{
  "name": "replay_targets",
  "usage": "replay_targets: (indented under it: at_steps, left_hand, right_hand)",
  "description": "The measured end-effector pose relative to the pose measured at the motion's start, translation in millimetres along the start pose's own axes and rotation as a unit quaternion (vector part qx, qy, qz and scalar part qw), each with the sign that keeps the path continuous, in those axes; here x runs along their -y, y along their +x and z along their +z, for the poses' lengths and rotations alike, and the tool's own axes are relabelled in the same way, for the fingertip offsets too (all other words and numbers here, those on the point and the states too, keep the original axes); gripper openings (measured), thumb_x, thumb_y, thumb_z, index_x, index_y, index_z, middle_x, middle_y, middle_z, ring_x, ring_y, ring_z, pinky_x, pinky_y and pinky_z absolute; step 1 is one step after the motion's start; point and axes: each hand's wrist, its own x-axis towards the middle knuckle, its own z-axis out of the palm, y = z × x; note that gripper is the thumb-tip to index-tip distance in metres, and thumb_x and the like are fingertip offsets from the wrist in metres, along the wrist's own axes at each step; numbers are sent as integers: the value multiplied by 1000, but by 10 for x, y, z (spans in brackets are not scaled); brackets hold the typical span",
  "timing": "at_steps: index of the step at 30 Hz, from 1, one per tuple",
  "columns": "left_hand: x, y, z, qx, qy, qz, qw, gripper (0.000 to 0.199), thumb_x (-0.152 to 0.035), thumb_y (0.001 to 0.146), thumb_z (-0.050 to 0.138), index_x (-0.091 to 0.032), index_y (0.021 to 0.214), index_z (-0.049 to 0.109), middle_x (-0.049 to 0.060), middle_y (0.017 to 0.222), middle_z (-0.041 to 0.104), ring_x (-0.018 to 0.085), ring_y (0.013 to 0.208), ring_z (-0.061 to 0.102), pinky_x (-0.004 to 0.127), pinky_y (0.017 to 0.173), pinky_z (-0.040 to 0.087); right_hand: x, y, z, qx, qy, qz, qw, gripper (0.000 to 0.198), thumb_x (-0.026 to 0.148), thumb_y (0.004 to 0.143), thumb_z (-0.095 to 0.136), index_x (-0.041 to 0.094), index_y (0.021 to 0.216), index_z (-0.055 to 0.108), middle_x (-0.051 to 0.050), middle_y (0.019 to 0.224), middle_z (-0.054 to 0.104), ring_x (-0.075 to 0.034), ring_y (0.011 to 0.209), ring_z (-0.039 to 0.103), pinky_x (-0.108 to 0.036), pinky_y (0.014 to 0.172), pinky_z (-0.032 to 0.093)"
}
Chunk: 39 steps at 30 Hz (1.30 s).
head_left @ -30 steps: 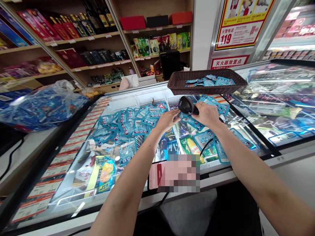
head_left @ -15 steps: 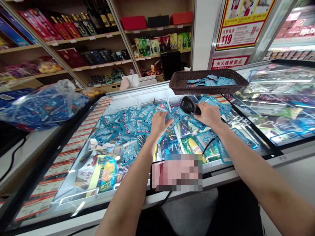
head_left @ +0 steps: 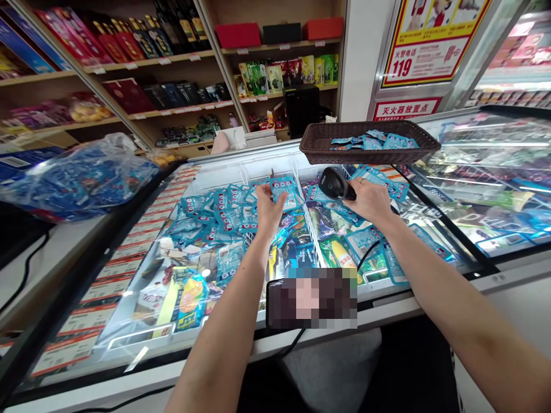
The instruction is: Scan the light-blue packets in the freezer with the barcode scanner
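Observation:
My right hand [head_left: 371, 199] is wrapped round the handle of a black barcode scanner [head_left: 333, 183], whose head points left. My left hand [head_left: 270, 207] pinches a small blue packet [head_left: 287, 194] between thumb and fingers, just left of the scanner. Many similar blue packets [head_left: 228, 203] lie heaped on the glass top of the freezer [head_left: 129, 298], left of my left hand. More blue packets [head_left: 398, 186] lie beyond and beneath my right hand. The scanner's cable [head_left: 368, 252] runs down between my forearms.
A brown woven basket [head_left: 310, 150] with several blue packets stands at the freezer's back edge. At the near edge lies a phone [head_left: 279, 310], its screen partly blurred. A clear plastic bag of blue packets [head_left: 81, 180] is at left. Stocked shelves [head_left: 172, 60] rise behind.
My left hand has moved slightly left, and a blue packet now shows in its fingers, face up. My right hand keeps the scanner in nearly the same place. The phone screen has turned darker.

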Motion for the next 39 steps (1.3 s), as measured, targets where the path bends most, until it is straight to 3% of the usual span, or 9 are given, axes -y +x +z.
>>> replay_targets:
  at_steps: [4,10,14,20,24,31,39]
  left_hand:
    - [17,4,-14,0,-30,2,1000,58,-44,71,68,-20,115,40,3,91,57,16,79,57,31,73,48]
    - [6,-5,-27,5,-72,-8,997,48,-49,71,67,-20,103,45,1,84,57,15,74,58,28,66,48]
    - [-4,-14,-5,9,-108,-13,994,48,-51,69,68,-20,97,46,1,82,56,15,77,58,28,68,48]
    - [11,-7,-24,-16,-135,-28,990,60,-47,66,72,-22,111,42,0,84,55,13,74,58,27,67,49]
    - [-22,-12,-55,-24,-98,-24,995,57,-43,68,71,-22,114,44,3,97,57,14,84,59,29,72,51]
    - [-50,-67,-44,21,-101,-61,993,44,-52,81,53,-23,110,40,3,102,56,13,86,59,30,70,53]
    - [-72,-79,-62,15,37,31,999,38,-52,83,51,-21,104,48,3,90,56,15,83,53,32,78,44]
  right_hand:
    - [6,0,-26,-13,12,-1,1000,33,39,78,52,15,99,60,-11,94,64,-25,80,58,-29,61,33]
    - [69,8,-139,-51,54,-11,997,31,42,77,54,17,95,60,-8,88,64,-24,81,59,-28,61,34]
    - [107,-10,-166,-42,54,-34,997,33,43,80,50,16,95,60,-10,90,64,-25,81,58,-29,62,35]
    - [111,-41,-169,-10,63,-65,996,34,43,80,50,16,99,59,-11,95,63,-25,83,57,-30,63,37]
    - [124,-44,-215,1,65,-70,995,34,42,82,48,16,102,59,-11,98,63,-25,85,57,-30,64,36]
    - [172,-59,-223,24,60,-114,991,34,38,82,48,18,107,59,-9,99,63,-23,86,57,-29,61,31]
    - [154,-65,-176,-9,54,-135,989,33,38,83,47,18,105,60,-7,94,64,-21,80,58,-28,57,26]
